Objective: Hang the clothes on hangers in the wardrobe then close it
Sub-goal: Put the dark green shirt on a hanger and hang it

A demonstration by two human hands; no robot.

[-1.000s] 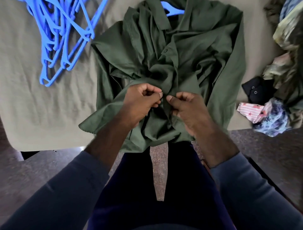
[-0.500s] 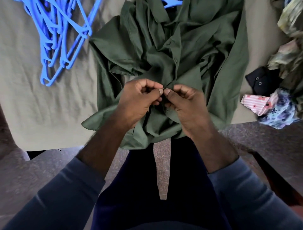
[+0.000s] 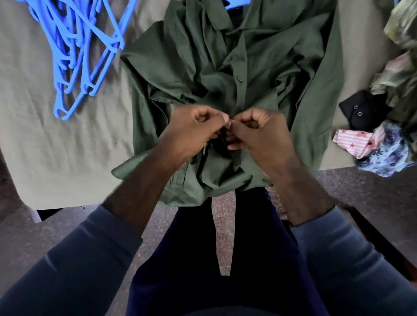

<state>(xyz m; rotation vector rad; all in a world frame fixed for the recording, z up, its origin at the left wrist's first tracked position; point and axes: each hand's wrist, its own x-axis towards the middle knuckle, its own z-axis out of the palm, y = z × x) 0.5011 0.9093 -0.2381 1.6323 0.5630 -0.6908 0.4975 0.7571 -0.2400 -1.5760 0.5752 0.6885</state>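
My left hand (image 3: 191, 135) and right hand (image 3: 264, 135) meet knuckle to knuckle at the middle of the shirt (image 3: 282, 58). Both have their fingers curled in, and their thumbs and fingertips pinch the front edges of the shirt between them. What sits inside the pinch is hidden by my fingers. The shirt lies face up on the sheet (image 3: 56, 146), with its collar away from me and its hem hanging over the near edge, just below my wrists. Two buttons (image 3: 239, 78) show on the front strip right above my hands. A hanger (image 3: 234, 2) peeks out at the collar. Loose hangers (image 3: 85, 45) lie in a heap on the sheet to the left, well apart from the shirt. A pile of clothes (image 3: 383, 144) lies to the right.

Compared with a second ago, my hands are at the same spot on the shirt front, and the pinch is unchanged. My right fingers are curled tighter, with the knuckles raised. The strip above my hands now runs straighter, whereas before it was bunched in folds.
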